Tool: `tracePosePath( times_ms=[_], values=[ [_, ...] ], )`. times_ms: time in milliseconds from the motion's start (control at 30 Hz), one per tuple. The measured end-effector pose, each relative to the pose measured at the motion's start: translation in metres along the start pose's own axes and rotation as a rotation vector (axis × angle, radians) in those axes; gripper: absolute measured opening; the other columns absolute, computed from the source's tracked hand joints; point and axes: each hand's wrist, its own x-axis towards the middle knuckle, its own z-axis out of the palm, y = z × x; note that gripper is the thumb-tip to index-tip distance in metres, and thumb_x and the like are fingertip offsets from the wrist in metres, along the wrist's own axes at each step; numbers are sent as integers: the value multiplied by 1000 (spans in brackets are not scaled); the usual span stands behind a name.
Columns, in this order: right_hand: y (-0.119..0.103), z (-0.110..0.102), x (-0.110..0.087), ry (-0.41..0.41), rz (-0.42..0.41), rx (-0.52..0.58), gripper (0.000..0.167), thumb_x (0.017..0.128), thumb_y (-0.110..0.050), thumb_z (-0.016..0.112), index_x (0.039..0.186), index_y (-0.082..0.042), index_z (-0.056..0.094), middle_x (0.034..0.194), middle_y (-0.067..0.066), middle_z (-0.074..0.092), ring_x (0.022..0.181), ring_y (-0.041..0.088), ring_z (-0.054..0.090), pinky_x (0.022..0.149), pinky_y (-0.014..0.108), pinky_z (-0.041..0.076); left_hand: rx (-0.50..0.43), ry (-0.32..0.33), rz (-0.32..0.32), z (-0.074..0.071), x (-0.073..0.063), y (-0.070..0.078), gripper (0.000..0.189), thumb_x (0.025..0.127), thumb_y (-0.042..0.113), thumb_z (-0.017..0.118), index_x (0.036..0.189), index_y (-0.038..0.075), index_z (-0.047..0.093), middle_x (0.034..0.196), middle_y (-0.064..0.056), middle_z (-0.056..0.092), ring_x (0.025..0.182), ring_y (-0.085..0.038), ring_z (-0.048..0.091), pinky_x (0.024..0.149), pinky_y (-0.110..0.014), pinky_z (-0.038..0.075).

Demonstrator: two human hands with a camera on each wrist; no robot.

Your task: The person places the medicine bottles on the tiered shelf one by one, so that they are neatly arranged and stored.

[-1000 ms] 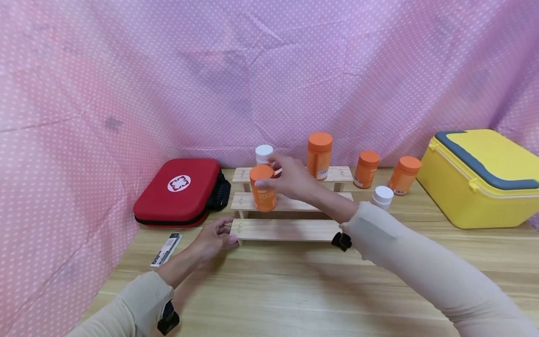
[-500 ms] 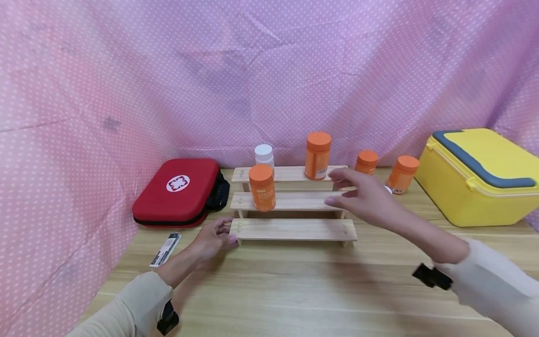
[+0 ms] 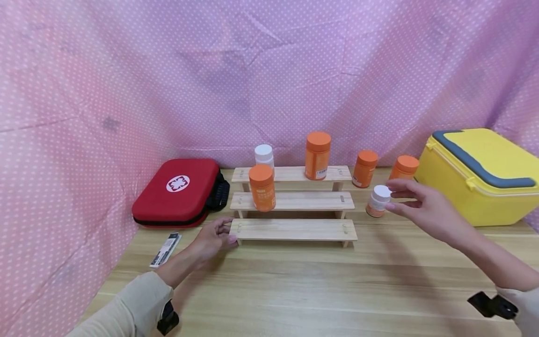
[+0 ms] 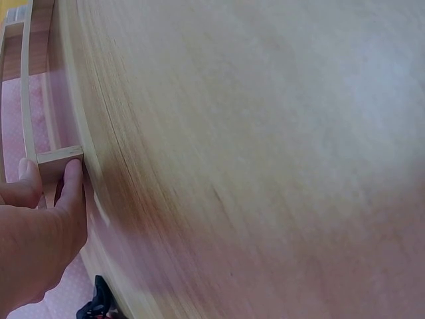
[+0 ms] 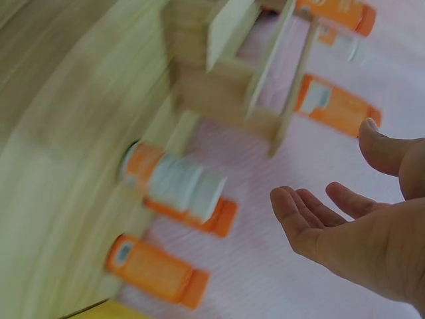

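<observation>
My left hand (image 3: 212,238) holds the left end of the three-step wooden rack (image 3: 290,229). In the left wrist view its thumb and fingers pinch the rack's end by a leg (image 4: 60,163). My right hand (image 3: 429,210) is spread beside a small white-capped bottle (image 3: 378,201) on the table, fingertips right at the cap. The right wrist view shows that hand (image 5: 358,226) with thumb and fingers apart and nothing between them. On the rack's middle step stands an orange bottle (image 3: 263,189). A white bottle (image 3: 264,153) and a larger orange bottle (image 3: 317,157) occupy the top step.
Two orange bottles, one nearer the rack (image 3: 364,169) and one partly behind my right hand (image 3: 405,167), stand at back right. Beyond them is a yellow box (image 3: 484,178). A red first-aid case (image 3: 177,192) and a small flat packet (image 3: 166,250) lie left.
My right hand has let go of the orange bottle on the middle step and moved right to the white-capped bottle. The left hand has stayed at the rack.
</observation>
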Motion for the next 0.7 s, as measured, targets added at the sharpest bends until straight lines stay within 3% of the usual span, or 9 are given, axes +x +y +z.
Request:
tracePosePath(
  times_ms=[200,300,433,533,700],
  values=[
    [28,-5,3,29,28,-42,48,87,-15,72,127,4,54,120,24,59,92,-20,47,72,1,45,-30,-3,-3,0,0,-1,57,87,-16,56,140,-6,38,121,-27,57,98,-22,61,86,-34,56],
    [37,-5,9,16,55,-73,53,88,-19,72,129,7,52,122,27,58,100,3,59,71,2,46,-54,-11,0,1,1,-1,57,87,-17,56,140,-7,38,122,-28,56,99,-22,61,87,-34,56],
    [47,-1,21,-31,103,-107,61,89,-27,70,135,6,47,127,29,54,110,44,56,79,30,57,-75,-21,2,1,1,-1,57,88,-18,54,141,-7,36,122,-28,54,100,-22,60,87,-34,56],
    [55,6,29,-92,135,-92,66,91,-31,67,139,6,41,131,30,49,115,48,51,88,51,51,-76,-24,2,0,1,0,57,88,-18,53,141,-7,36,123,-28,54,100,-21,60,87,-34,56],
    [67,18,37,-156,140,-10,65,94,-28,64,141,8,37,125,28,54,111,40,53,81,23,51,-80,-30,7,-1,1,-2,57,88,-18,52,141,-8,35,124,-29,54,101,-22,60,88,-35,56]
  ],
)
